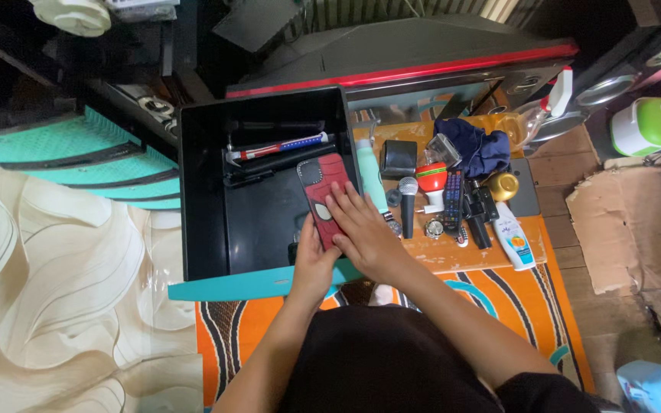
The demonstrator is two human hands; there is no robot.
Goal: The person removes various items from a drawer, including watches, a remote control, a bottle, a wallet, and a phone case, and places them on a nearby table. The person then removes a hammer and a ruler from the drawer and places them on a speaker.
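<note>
A red phone case (320, 188) with a dark pattern leans against the right inner wall of a black drawer (200, 199). My right hand (361, 229) lies flat on the case's lower part, fingers spread. My left hand (314, 264) grips the case's bottom edge from below, at the drawer's teal front (231, 288). Inside the drawer at the back lie a red, white and blue pen-like tool (281, 147) and some dark tools.
To the right a small wooden board (491, 256) holds a teal bottle (371, 180), a microphone (408, 203), a remote (453, 200), a white lotion tube (516, 239), a blue cloth (480, 145) and a spray bottle (548, 107). Cardboard (629, 222) lies farther right. An orange patterned mat (246, 329) is below.
</note>
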